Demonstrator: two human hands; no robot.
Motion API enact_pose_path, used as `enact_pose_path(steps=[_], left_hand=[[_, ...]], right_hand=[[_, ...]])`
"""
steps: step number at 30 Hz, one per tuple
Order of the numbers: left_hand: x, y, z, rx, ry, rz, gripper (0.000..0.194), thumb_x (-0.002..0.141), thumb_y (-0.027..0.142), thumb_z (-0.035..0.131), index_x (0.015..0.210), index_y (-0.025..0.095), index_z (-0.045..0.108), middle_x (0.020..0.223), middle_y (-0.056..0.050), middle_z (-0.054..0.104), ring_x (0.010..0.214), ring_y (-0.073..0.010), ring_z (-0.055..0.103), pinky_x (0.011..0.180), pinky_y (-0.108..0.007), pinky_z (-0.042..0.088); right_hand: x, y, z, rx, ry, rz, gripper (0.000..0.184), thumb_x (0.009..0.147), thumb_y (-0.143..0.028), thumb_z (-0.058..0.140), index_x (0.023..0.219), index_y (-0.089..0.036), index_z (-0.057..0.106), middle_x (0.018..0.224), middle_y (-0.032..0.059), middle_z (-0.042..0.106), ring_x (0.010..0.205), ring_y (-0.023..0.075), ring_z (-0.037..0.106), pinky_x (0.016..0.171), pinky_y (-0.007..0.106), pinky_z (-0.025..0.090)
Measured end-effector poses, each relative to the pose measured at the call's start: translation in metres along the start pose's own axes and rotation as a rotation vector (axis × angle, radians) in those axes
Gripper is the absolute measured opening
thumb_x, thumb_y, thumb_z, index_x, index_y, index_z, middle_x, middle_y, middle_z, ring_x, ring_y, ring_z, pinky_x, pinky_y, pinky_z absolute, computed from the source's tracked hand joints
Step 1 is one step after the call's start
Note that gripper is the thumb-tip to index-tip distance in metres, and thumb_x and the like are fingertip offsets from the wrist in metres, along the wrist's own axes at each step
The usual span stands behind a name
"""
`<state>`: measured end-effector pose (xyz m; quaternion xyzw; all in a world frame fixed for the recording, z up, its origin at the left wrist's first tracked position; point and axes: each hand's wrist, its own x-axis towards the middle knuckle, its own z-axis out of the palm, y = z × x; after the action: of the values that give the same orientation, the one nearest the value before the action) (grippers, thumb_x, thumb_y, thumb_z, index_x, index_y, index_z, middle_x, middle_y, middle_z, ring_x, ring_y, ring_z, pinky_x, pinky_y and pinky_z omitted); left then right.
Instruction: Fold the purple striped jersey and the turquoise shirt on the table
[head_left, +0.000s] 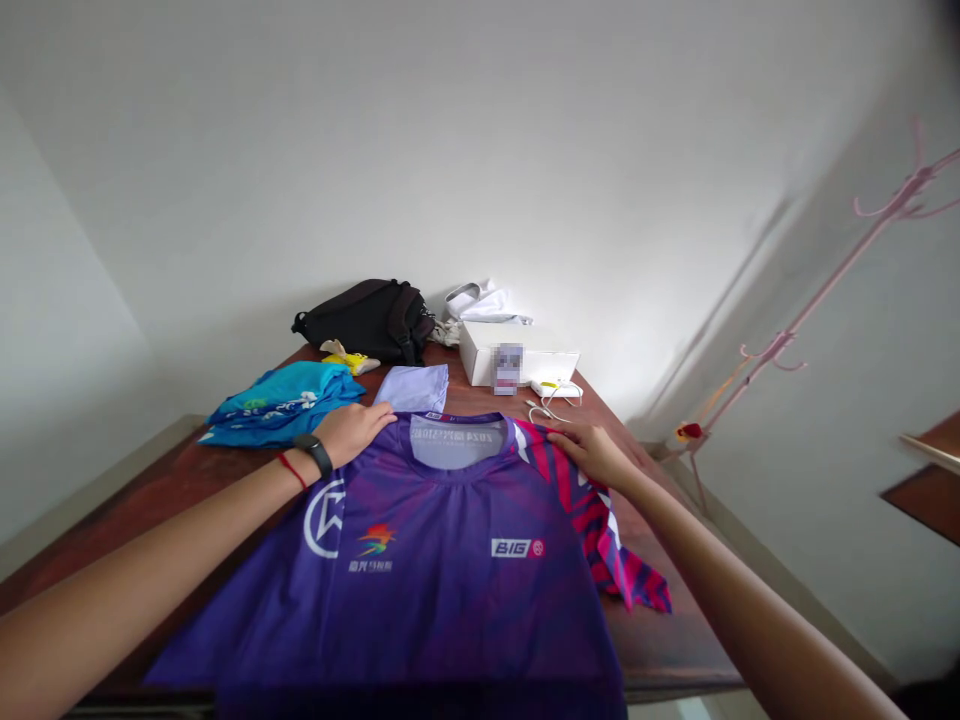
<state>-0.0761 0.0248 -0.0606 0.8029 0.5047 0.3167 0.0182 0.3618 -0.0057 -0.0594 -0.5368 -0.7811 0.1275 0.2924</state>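
Shirt (pixel 450 600) spread between left hand (pixel 352 435) and right hand (pixel 596 455).
Fingers (pixel 377 418) of each grip one shoulder (pixel 536 440); the collar (pixel 459 473) lies between them.

We identify a white box (pixel 480 352) on the wooden table (pixel 172 490), a black backpack (pixel 356 318) to the box's left, white fabric (pixel 491 303) behind it, a white device (pixel 559 390) before its right side, a folded blue garment (pixel 281 395) farther left, a pink coat rack (pixel 844 267) well apart rightward.

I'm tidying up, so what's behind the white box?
A crumpled white item shows beyond the white box; bag or cloth, I can't tell. The box covers its lower part and the tabletop directly behind.
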Motion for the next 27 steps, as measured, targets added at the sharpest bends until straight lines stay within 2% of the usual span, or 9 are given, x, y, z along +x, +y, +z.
enact_pose_path(steps=[3,6,8,11,14,18,22,25,27], left_hand=[[0.001,-0.015,0.032,0.111,-0.177,-0.026,0.027,0.099,0.043,0.051,0.091,0.022,0.067,0.068,0.001,0.065,0.067,-0.0185,0.061,0.058,-0.022,0.032],[-0.006,-0.028,0.049,0.183,-0.28,-0.081,0.028,0.099,0.044,0.05,0.094,0.022,0.066,0.075,-0.003,0.068,0.074,-0.0225,0.065,0.061,-0.024,0.035],[-0.012,-0.037,0.049,0.218,-0.332,-0.118,0.029,0.097,0.046,0.05,0.098,0.022,0.066,0.08,-0.006,0.07,0.077,-0.0254,0.067,0.062,-0.027,0.038],[-0.026,-0.044,0.035,0.236,-0.413,-0.19,0.036,0.092,0.055,0.053,0.106,0.023,0.063,0.087,-0.006,0.071,0.081,-0.0264,0.068,0.065,-0.029,0.041],[-0.044,-0.044,0.012,0.229,-0.504,-0.275,0.043,0.088,0.05,0.059,0.119,0.021,0.055,0.09,-0.003,0.069,0.081,-0.0235,0.067,0.065,-0.028,0.04],[-0.064,-0.041,-0.006,0.258,-0.514,-0.341,0.037,0.085,0.028,0.058,0.12,0.018,0.054,0.1,-0.005,0.069,0.089,-0.0227,0.065,0.068,-0.027,0.039],[-0.066,-0.046,-0.009,0.212,-0.526,-0.342,0.021,0.088,0.018,0.051,0.107,0.017,0.061,0.094,-0.004,0.07,0.085,-0.0197,0.064,0.071,-0.027,0.04],[-0.059,-0.056,-0.013,0.172,-0.542,-0.351,0.021,0.088,0.013,0.052,0.105,0.014,0.063,0.083,-0.001,0.07,0.076,-0.0166,0.064,0.07,-0.024,0.043],[-0.058,-0.058,-0.018,0.188,-0.502,-0.36,0.026,0.088,0.013,0.052,0.113,0.011,0.061,0.086,-0.003,0.07,0.08,-0.0179,0.064,0.074,-0.026,0.045]], right_hand=[[0.014,0.029,0.036,-0.136,-0.116,0.049,0.037,0.096,-0.044,0.05,0.08,-0.019,0.073,0.076,0.0028,0.073,0.07,0.0202,0.064,0.064,0.027,0.041],[0.016,0.046,0.061,-0.175,-0.176,0.081,0.033,0.096,-0.04,0.053,0.08,-0.018,0.071,0.076,0.0039,0.072,0.07,0.0196,0.065,0.063,0.026,0.038],[0.014,0.051,0.068,-0.192,-0.174,0.108,0.031,0.097,-0.04,0.053,0.083,-0.019,0.071,0.079,0.0054,0.073,0.073,0.0203,0.065,0.063,0.026,0.038],[0.012,0.052,0.069,-0.24,-0.163,0.154,0.026,0.097,-0.039,0.054,0.088,-0.02,0.07,0.081,0.0058,0.072,0.076,0.0221,0.066,0.065,0.027,0.04],[0.008,0.035,0.064,-0.315,-0.054,0.166,0.021,0.096,-0.031,0.053,0.105,-0.019,0.067,0.098,0.0094,0.072,0.092,0.026,0.066,0.077,0.031,0.045],[-0.008,-0.018,0.074,-0.31,0.162,0.049,0.026,0.098,-0.032,0.048,0.116,-0.02,0.063,0.117,0.0125,0.065,0.112,0.0286,0.059,0.096,0.039,0.047],[-0.029,-0.064,0.11,-0.096,0.107,-0.035,0.032,0.097,-0.034,0.05,0.125,-0.02,0.058,0.121,0.0123,0.061,0.116,0.0274,0.058,0.103,0.041,0.048],[-0.038,-0.067,0.136,-0.005,0.116,-0.029,0.032,0.096,-0.03,0.051,0.125,-0.019,0.058,0.128,0.0136,0.057,0.122,0.0273,0.055,0.108,0.043,0.045],[-0.039,-0.06,0.145,0.002,0.122,-0.006,0.029,0.095,-0.03,0.051,0.121,-0.019,0.061,0.128,0.014,0.056,0.122,0.0279,0.055,0.11,0.045,0.045]])
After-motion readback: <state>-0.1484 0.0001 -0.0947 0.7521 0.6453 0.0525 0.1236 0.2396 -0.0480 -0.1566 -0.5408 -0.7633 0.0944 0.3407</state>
